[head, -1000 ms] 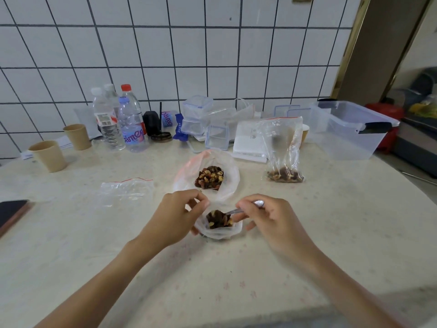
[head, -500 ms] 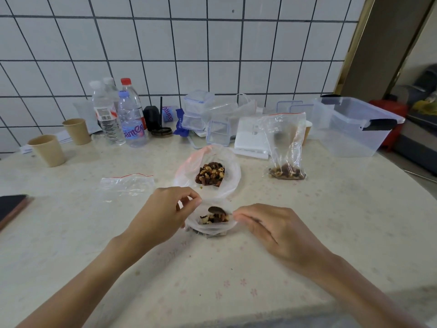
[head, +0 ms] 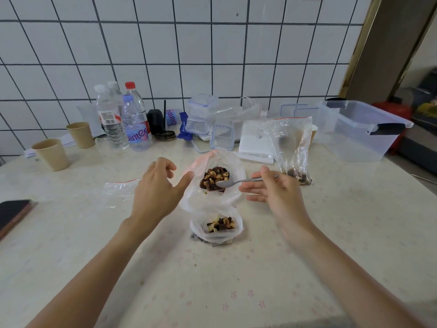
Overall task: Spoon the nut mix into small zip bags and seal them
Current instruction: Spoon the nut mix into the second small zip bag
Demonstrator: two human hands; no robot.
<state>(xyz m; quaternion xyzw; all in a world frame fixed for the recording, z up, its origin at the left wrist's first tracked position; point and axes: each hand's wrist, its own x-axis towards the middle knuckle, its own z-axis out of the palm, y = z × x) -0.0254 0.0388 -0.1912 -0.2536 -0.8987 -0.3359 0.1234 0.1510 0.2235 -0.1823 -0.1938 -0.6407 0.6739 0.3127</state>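
The right hand (head: 275,192) holds a spoon (head: 238,182) by its handle between thumb and fingers, the bowl looking empty and hanging at the near edge of the nut mix (head: 215,178), which sits heaped in a big loose plastic bag (head: 233,200) in the middle of the table (head: 331,256). The left hand (head: 158,190) is spread wide and holds nothing — its thumb reaches toward the big bag's left rim, though I cannot tell whether it touches. Nearer the person, just below the big bag, a small zip bag (head: 216,230) stands with its mouth open and a modest layer of nuts inside; it looks partly filled and not yet sealed. A second bag (head: 292,147) stands upright to the right, near the white box (head: 254,143), with some nuts at the bottom; whether its top is closed is hard to say. An empty flat zip bag (head: 120,188) lies to the left, waiting. So the work seems around the middle — more scoops, then sealing. Water bottles (head: 125,121), paper cups (head: 52,153), a clear tub (head: 361,131) and a phone (head: 13,214) stand well off to the sides and back; nothing blocks the path between the bags.
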